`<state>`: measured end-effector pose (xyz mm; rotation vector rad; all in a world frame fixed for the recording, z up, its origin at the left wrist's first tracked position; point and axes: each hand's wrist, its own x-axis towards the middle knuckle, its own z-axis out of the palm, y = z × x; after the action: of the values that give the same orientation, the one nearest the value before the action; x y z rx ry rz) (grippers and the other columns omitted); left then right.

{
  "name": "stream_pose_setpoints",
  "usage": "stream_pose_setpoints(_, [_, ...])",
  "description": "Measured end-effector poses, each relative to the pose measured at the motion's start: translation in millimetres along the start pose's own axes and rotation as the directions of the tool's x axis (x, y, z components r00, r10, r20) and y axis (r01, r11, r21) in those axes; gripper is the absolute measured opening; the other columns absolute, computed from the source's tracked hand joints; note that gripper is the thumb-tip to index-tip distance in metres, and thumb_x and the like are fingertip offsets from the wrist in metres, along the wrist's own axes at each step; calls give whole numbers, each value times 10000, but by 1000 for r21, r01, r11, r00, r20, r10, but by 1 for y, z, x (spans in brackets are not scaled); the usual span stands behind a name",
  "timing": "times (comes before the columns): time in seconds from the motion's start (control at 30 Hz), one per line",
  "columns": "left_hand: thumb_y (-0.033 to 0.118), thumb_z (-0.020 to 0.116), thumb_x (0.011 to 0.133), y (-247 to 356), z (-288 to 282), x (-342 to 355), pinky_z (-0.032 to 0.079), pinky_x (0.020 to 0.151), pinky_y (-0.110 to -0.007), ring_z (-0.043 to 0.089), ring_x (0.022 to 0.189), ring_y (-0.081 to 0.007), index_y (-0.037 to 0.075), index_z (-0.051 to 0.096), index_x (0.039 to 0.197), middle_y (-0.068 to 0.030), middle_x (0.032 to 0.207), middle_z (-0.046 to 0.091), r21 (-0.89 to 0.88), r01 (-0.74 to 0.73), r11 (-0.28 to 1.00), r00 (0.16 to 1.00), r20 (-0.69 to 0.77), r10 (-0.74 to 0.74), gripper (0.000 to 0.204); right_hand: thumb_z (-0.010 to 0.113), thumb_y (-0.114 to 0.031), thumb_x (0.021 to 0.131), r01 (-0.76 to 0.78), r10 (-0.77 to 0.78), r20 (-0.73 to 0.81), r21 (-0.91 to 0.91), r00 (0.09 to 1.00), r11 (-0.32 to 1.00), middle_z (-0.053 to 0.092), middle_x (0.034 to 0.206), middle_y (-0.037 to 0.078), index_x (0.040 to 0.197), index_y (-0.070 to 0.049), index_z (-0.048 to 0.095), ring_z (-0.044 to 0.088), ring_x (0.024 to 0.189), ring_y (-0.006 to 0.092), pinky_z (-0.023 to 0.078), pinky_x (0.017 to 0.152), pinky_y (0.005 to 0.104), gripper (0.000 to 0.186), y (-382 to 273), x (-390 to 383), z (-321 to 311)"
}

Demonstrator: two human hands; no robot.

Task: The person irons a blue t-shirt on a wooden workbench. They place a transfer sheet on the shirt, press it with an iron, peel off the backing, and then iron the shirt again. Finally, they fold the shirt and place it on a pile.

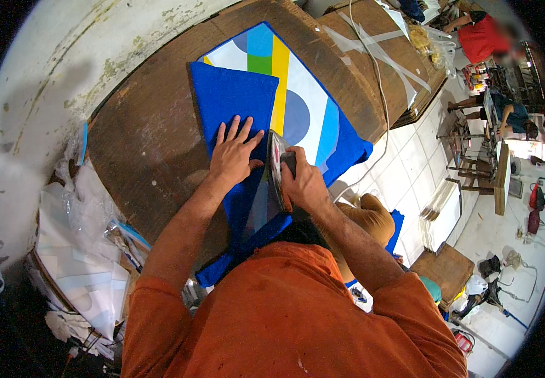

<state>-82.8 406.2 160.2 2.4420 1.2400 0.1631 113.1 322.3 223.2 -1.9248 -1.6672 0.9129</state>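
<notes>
While the left hand lies flat with fingers spread on the blue fabric, gripping nothing, the right hand is wrapped around the dark handle of an iron just beside it; whether its sole touches the cloth cannot be told. The fabric partly covers a printed panel of white, yellow, green and blue shapes, both lying on a brown wooden table. To the right runs a pale cord. Low on the left, a brown-edged box, its depth hidden, holds pale printed sheets, with crumpled clear plastic over them. At upper right is a clear bag beside yellowish material; whether that is inside is unclear. Farther off is a person in red.
</notes>
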Motion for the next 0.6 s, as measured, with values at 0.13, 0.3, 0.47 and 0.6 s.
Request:
stream_pose_setpoints(0.13, [391, 840, 823, 0, 1, 0, 209, 1256, -611, 282, 1558, -415, 199, 560, 1524, -139, 1688, 345, -16, 2, 1000, 1000, -9, -2, 779, 604, -190, 1003, -43, 43, 27, 0, 999, 999, 709, 901, 329, 1307, -61, 445, 704, 808, 533, 576, 725, 606, 367, 1, 0, 2])
stream_pose_setpoints(0.3, [392, 840, 820, -1, 1, -1, 208, 1256, -611, 280, 1559, -413, 202, 568, 1518, -140, 1689, 344, -25, -5, 1000, 1000, -27, 4, 773, 592, -202, 1006, -47, 49, 24, -65, 999, 997, 715, 895, 316, 1307, -62, 442, 709, 813, 526, 575, 733, 609, 364, 5, 1, 10])
stream_pose_setpoints(0.47, [372, 820, 853, 0, 0, 0, 198, 1262, -611, 276, 1564, -400, 210, 574, 1514, -138, 1689, 347, -49, 20, 999, 1000, -5, -20, 723, 589, -195, 1011, -93, 97, 17, -153, 995, 984, 712, 881, 327, 1291, -49, 433, 709, 803, 531, 578, 727, 603, 352, 3, 1, 21])
stream_pose_setpoints(0.6, [314, 810, 884, -2, -3, 3, 182, 1273, -609, 276, 1570, -378, 217, 581, 1510, -137, 1686, 354, -65, 28, 997, 999, 26, -26, 674, 588, -213, 1020, -111, 116, 25, -160, 993, 981, 707, 863, 336, 1294, -52, 425, 710, 801, 532, 579, 734, 598, 358, -1, 2, 21])
